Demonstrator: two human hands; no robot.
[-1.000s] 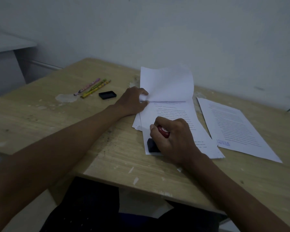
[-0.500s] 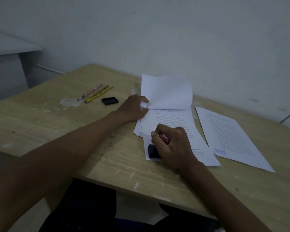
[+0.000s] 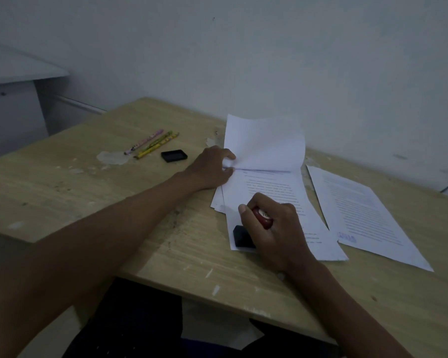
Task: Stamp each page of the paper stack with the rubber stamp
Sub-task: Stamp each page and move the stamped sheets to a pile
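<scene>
Red-handled rubber stamp (image 3: 246, 235) pressed on paper stack (image 3: 274, 195)

Left forearm enters from the lower left of the frame and runs diagonally up to centre, ending in the left hand (image 3: 210, 168), knuckles up, with thumb and fingers closed in a pinch at its right edge. Right forearm enters from the lower right corner and rises toward centre. The right hand (image 3: 272, 228), back facing the camera, has its fingers curled around a grasped handle, the thumb lying along its upper left side.
</scene>
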